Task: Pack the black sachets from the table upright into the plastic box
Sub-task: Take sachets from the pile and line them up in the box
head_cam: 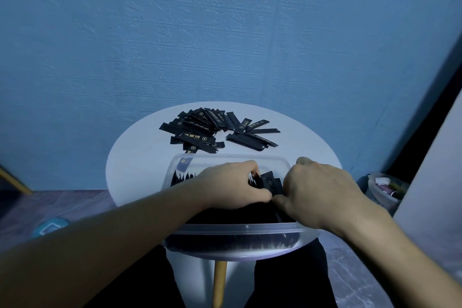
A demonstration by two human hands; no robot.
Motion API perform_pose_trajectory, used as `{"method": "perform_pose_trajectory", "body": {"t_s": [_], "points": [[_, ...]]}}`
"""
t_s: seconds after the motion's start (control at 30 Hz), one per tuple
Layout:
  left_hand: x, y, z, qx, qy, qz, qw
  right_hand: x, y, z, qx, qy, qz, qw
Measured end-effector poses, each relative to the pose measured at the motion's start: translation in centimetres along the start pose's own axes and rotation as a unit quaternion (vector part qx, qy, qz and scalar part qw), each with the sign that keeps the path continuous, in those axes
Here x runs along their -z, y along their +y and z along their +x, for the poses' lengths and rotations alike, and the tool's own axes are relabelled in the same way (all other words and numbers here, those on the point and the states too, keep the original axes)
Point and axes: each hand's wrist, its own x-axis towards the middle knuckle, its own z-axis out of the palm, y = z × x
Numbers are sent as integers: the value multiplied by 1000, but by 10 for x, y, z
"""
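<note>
Two hands met inside the plastic box (237, 227), which sat at the near edge of the round tabletop (135, 157). Packed sachets (225, 244) stood upright behind its near wall. The left hand (232, 186) curled its fingers round a bundle of sachets (271, 182) at the box's middle, and the right hand (322, 192) pinched the same bundle from the other side, the thumbs nearly meeting. Beyond the box, loose sachets (215, 130) lay flat in a fanned heap toward the tabletop's far edge
</note>
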Motion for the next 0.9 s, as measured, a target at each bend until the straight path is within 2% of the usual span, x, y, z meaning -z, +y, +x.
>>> {"method": "perform_pose_trajectory", "body": {"t_s": [0.3,0.53,0.7,0.9], "points": [[-1,-1,0,3,5,15,1000,-2,2,10,-25,-4,32,999],[-2,-1,1,4,7,12,1000,-3,5,11,-58,-26,115,991],[-2,0,0,3,9,9,1000,-9,1,9,-35,16,51,998],[-1,0,-2,-3,7,5,1000,-4,3,11,-29,-28,68,997]]}}
